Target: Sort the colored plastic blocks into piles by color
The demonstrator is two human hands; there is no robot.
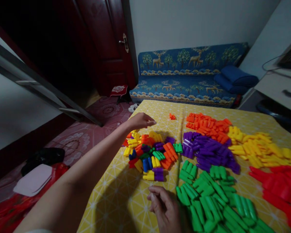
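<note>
My left hand [143, 120] reaches over the far left of the mixed pile, fingers stretched forward, with nothing visible in them. Below it lies a mixed heap of plastic tube-shaped building pieces [150, 149] in orange, yellow, purple, green, blue and red. A few orange pieces [172, 116] sit apart, to the right of this hand. My right hand [163, 205] is low over the table, its fingers loosely curled and the thumb against the index finger; no piece shows in it. It is between a yellow-and-purple joined piece [154, 175] and the green pile [213, 197].
Sorted piles of orange [206, 126], purple [208, 150], yellow [262, 149] and red pieces [278, 187] spread across the right of the yellow tablecloth [111, 200]. Behind the table stands a blue sofa [179, 85]. A red stool [119, 90] is by the door [106, 42].
</note>
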